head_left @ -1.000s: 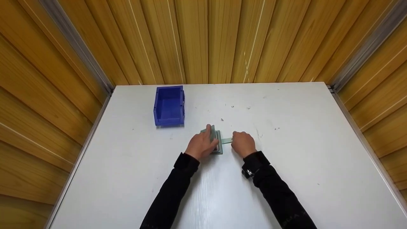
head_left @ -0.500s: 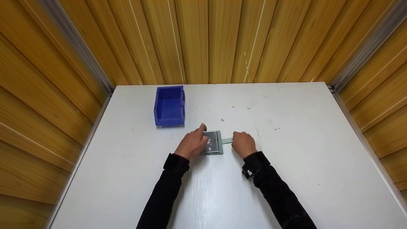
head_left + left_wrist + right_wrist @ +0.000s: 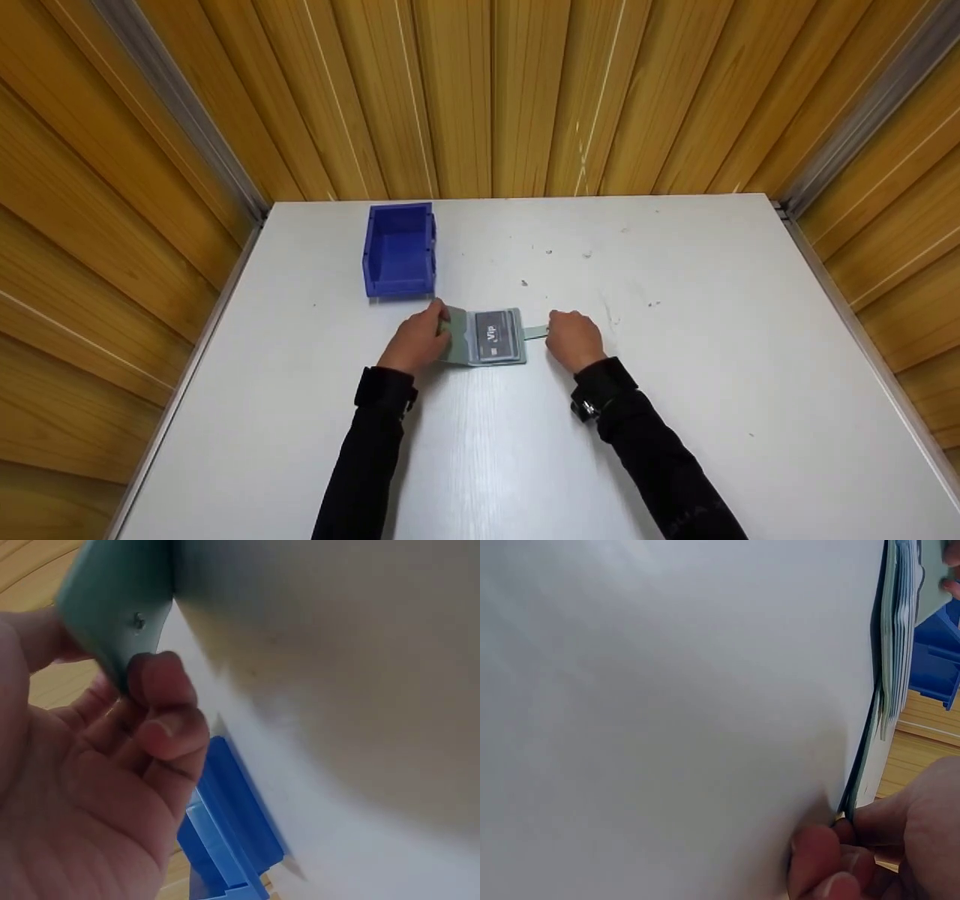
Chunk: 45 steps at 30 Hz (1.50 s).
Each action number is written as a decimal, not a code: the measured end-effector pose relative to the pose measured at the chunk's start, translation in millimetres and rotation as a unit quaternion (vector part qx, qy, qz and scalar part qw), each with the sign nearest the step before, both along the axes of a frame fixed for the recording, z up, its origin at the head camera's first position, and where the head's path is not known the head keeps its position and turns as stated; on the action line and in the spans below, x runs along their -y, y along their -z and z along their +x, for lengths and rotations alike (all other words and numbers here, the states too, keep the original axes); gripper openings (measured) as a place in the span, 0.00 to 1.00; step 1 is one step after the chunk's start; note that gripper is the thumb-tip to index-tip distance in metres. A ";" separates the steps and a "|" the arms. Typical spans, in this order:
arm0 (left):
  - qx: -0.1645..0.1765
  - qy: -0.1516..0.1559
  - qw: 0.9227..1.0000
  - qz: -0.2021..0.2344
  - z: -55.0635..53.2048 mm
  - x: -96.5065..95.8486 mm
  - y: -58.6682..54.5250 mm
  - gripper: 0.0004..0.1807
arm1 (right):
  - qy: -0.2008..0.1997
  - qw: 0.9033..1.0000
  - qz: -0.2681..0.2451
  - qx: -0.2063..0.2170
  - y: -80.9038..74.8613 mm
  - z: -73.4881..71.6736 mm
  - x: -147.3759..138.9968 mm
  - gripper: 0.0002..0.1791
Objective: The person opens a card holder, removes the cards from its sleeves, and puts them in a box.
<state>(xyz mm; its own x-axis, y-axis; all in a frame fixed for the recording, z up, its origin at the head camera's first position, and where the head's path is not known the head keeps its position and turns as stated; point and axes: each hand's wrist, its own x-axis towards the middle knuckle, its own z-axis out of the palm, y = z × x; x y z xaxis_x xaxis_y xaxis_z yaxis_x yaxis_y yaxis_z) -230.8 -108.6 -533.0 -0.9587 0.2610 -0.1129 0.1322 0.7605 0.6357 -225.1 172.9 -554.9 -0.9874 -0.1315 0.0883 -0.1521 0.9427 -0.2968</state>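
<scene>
A green card holder [image 3: 471, 358] lies spread on the white table, a dark card [image 3: 493, 336] marked "Vip" showing in its clear sleeve. My left hand [image 3: 415, 337] grips the cover flap [image 3: 120, 604] by its outer edge; a small metal snap shows on that flap in the left wrist view. On the other side, my right hand [image 3: 574, 340] pinches the end of the holder's narrow strap [image 3: 535, 332] between thumb and fingers. Several stacked sleeves [image 3: 901, 630] appear edge-on in the right wrist view.
A blue plastic bin [image 3: 400, 251] stands behind and left of the card holder. The white table [image 3: 675, 420] has scattered dark marks. Wood-patterned walls [image 3: 517, 97] rise at the back and both sides.
My left hand has moved left, swinging the cover flap over from the right, so the "Vip" card is uncovered. My right hand stays in place on the strap.
</scene>
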 end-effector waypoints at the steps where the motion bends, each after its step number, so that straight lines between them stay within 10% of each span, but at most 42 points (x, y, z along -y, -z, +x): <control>1: 0.003 0.002 1.000 -0.005 0.1 1.1 0.6 0.10 | 0.001 1.000 -0.001 0.001 -0.2 -0.1 -0.2 0.04; 24: -0.010 0.020 0.999 -0.042 0.0 1.8 8.4 0.08 | -0.036 0.998 -0.028 -0.035 -10.0 -4.8 1.4 0.11; 31: -0.015 0.022 0.999 -0.046 1.4 1.3 10.5 0.07 | -0.133 0.988 -0.028 0.074 -6.4 1.2 17.5 0.41; 45: -0.036 0.050 0.997 -0.040 4.6 -11.6 10.7 0.07 | -0.129 0.982 -0.020 0.135 -7.6 -0.8 2.8 0.45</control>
<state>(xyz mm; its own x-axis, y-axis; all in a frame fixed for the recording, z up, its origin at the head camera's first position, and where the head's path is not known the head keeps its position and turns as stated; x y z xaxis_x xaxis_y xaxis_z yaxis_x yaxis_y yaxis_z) -226.1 -97.0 -543.8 -0.9345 0.3492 -0.0691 0.2535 0.7890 0.5596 -225.9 170.0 -547.3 -0.9099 -0.3818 -0.1621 -0.2944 0.8699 -0.3958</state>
